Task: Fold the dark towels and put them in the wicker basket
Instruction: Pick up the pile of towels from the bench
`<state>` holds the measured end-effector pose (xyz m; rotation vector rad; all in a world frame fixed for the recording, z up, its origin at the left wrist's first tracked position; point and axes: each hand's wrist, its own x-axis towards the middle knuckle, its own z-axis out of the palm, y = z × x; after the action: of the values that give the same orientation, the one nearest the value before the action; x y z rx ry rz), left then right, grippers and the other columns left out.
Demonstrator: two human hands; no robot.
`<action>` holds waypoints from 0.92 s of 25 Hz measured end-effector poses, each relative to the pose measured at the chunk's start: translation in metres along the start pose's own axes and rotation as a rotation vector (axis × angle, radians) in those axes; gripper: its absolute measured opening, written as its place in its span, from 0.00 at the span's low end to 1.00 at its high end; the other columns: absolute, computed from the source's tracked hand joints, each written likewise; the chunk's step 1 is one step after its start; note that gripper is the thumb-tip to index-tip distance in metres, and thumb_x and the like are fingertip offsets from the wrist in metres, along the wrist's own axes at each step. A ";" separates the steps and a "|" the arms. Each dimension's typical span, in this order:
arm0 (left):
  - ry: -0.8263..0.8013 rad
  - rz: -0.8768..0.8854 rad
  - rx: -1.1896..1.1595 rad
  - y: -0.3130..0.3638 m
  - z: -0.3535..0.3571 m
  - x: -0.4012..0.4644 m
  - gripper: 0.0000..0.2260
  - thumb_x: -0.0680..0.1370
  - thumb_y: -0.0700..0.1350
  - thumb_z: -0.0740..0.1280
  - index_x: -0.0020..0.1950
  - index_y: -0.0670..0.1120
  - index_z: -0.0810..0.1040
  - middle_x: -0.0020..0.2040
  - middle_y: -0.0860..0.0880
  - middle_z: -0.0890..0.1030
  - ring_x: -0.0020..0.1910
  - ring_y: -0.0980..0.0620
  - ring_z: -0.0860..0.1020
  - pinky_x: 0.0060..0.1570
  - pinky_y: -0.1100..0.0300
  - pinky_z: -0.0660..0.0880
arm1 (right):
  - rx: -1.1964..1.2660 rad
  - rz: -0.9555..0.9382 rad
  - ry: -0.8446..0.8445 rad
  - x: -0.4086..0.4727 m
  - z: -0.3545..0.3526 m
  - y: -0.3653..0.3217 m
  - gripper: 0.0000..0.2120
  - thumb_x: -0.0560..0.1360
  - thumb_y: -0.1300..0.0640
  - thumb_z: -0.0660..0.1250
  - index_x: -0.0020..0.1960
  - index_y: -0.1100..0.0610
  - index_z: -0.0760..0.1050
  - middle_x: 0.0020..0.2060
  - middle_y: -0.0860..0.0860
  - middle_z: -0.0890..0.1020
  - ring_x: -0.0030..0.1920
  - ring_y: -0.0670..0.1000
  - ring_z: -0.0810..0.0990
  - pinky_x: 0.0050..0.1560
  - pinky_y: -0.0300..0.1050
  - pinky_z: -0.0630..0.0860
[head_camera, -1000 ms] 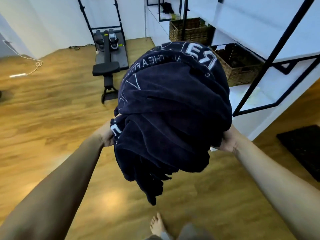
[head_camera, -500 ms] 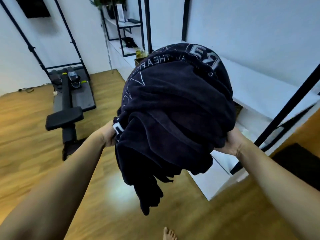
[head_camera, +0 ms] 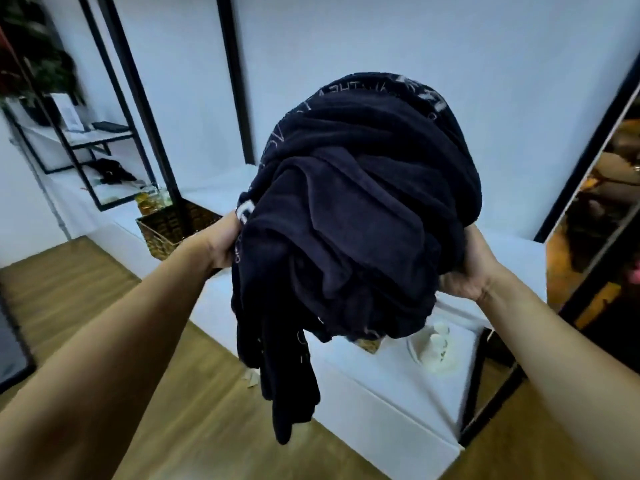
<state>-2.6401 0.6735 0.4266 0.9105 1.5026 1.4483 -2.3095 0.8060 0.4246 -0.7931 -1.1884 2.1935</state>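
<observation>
A big crumpled bundle of dark navy towels (head_camera: 360, 220) with pale lettering fills the middle of the view, held up at chest height. My left hand (head_camera: 221, 242) grips its left side and my right hand (head_camera: 465, 271) holds it from below on the right. A loose end hangs down toward the floor. A wicker basket (head_camera: 162, 233) sits on the low white ledge (head_camera: 388, 403) behind my left hand, partly hidden by my wrist and the bundle. A sliver of wicker shows under the bundle; I cannot tell what it belongs to.
Black metal frame posts (head_camera: 235, 81) rise from the ledge against the white wall. A small white object (head_camera: 438, 348) lies on the ledge under the bundle. Shelves with a dark item (head_camera: 110, 171) and a plant stand at the left. Wooden floor (head_camera: 194, 410) lies below.
The view has swung right and closer to the white ledge; the exercise bench has left the frame. The bundle stays held between both hands, raised slightly.
</observation>
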 end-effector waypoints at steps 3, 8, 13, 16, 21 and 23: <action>-0.123 0.028 0.019 0.040 0.009 0.062 0.28 0.85 0.39 0.55 0.31 0.51 0.85 0.30 0.55 0.83 0.33 0.58 0.81 0.33 0.67 0.78 | 0.012 -0.104 0.116 0.021 0.002 -0.033 0.29 0.78 0.34 0.58 0.68 0.51 0.77 0.64 0.55 0.82 0.61 0.57 0.82 0.57 0.58 0.80; -0.288 0.039 0.084 0.075 0.036 0.156 0.16 0.85 0.44 0.60 0.43 0.49 0.84 0.40 0.49 0.86 0.39 0.53 0.84 0.41 0.61 0.81 | -0.046 -0.240 0.276 0.045 -0.019 -0.092 0.34 0.75 0.30 0.60 0.74 0.50 0.72 0.67 0.54 0.79 0.65 0.58 0.79 0.65 0.61 0.73; -0.414 -0.137 0.044 0.022 0.087 0.255 0.06 0.80 0.51 0.67 0.48 0.49 0.80 0.50 0.41 0.79 0.43 0.45 0.79 0.53 0.52 0.74 | 0.004 -0.172 0.484 0.067 -0.065 -0.100 0.32 0.73 0.31 0.61 0.63 0.53 0.80 0.59 0.56 0.84 0.54 0.57 0.85 0.56 0.52 0.81; -0.438 -0.306 0.133 -0.050 0.102 0.305 0.10 0.77 0.53 0.70 0.52 0.48 0.77 0.53 0.41 0.75 0.44 0.44 0.74 0.48 0.52 0.72 | 0.068 -0.047 0.610 0.089 -0.109 -0.067 0.37 0.65 0.29 0.67 0.66 0.51 0.79 0.61 0.56 0.83 0.61 0.59 0.81 0.66 0.54 0.72; -0.509 -0.418 0.107 -0.058 0.118 0.327 0.12 0.78 0.54 0.69 0.49 0.45 0.80 0.48 0.40 0.80 0.43 0.44 0.78 0.44 0.53 0.75 | 0.140 -0.021 0.689 0.105 -0.135 -0.063 0.39 0.64 0.27 0.71 0.68 0.49 0.78 0.64 0.54 0.82 0.65 0.60 0.79 0.69 0.58 0.69; -0.508 -0.399 0.138 -0.057 0.117 0.335 0.13 0.73 0.56 0.73 0.48 0.47 0.78 0.49 0.41 0.76 0.41 0.45 0.75 0.42 0.53 0.72 | 0.151 -0.055 0.696 0.105 -0.132 -0.066 0.37 0.66 0.28 0.71 0.68 0.49 0.78 0.63 0.54 0.82 0.65 0.60 0.79 0.69 0.58 0.69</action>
<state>-2.6585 1.0227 0.3445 0.9107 1.3093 0.7616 -2.2790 0.9826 0.3963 -1.2920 -0.6738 1.7028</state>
